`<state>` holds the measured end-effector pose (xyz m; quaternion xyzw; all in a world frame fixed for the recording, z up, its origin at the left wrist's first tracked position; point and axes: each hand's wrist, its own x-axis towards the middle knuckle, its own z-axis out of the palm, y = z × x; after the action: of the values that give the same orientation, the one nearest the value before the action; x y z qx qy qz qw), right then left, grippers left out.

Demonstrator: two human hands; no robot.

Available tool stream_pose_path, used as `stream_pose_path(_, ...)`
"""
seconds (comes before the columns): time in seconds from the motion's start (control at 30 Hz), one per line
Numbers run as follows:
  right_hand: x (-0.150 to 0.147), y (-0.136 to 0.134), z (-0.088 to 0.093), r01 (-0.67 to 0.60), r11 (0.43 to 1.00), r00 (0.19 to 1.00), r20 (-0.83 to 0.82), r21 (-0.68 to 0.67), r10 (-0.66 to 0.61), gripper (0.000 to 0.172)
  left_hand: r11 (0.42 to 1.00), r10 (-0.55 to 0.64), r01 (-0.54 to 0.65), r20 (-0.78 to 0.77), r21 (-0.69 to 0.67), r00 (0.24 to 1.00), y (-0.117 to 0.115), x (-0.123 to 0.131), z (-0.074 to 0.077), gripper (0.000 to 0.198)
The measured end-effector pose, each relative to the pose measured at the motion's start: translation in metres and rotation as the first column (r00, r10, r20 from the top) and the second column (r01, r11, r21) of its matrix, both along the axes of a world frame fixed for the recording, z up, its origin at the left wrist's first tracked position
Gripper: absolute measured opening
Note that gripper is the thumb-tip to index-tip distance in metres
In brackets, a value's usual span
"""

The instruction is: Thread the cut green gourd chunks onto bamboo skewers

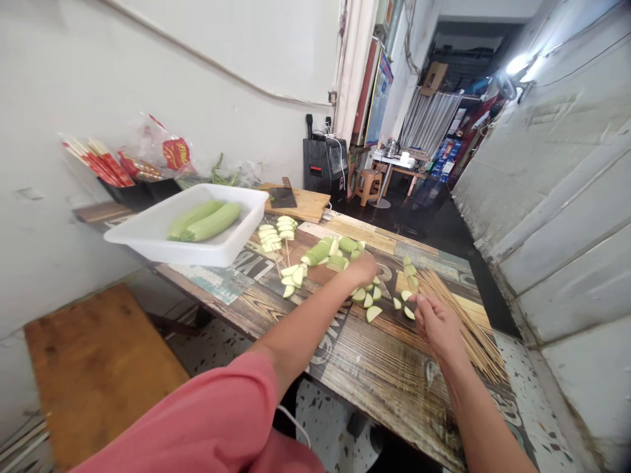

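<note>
My left hand [363, 268] reaches over a heap of pale green squash pieces [329, 253] on the patterned wooden table [384, 368], fingers curled onto the pieces. My right hand [434, 322] rests by a pile of bamboo skewers [463, 315], fingers closed near loose slices [373, 309]; what it holds I cannot make out. Skewered squash [276, 235] lies further back.
A white tray [148, 240] with whole squashes [207, 220] stands at the left. A cutting board [300, 203] with a cleaver [282, 196] sits at the far end. A wooden bench [93, 368] is lower left; a wall runs along the right.
</note>
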<state>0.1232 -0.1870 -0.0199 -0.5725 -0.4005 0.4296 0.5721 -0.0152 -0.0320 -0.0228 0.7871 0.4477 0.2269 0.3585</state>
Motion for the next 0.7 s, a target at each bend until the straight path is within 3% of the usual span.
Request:
stream_pose_path(0.13, 0.000, 0.000, -0.001, 0.002, 1.000, 1.000, 0.002, -0.007, -0.002, 0.035, 0.985, -0.015, 0.020, -0.032, 0.169, 0.999, 0.002, 0.001, -0.001, 0.019)
stream_pose_path(0.33, -0.001, 0.000, -0.002, 0.004, 1.000, 1.000, 0.006, -0.007, -0.004, 0.034, 0.963, -0.130, 0.174, -0.211, 0.206, 0.969, -0.002, -0.001, 0.003, 0.032)
stream_pose_path(0.6, 0.001, 0.000, -0.001, -0.007, 1.000, 1.000, 0.019, 0.001, 0.007, 0.035, 0.961, -0.063, 0.092, -0.119, 0.259, 0.991, -0.008, -0.002, 0.011, 0.031)
stream_pose_path(0.7, 0.000, 0.000, -0.002, -0.006, 1.000, 0.999, 0.051, 0.002, 0.006, 0.036, 0.995, 0.024, -0.032, 0.082, 0.097, 0.996, -0.006, 0.004, 0.004, 0.028)
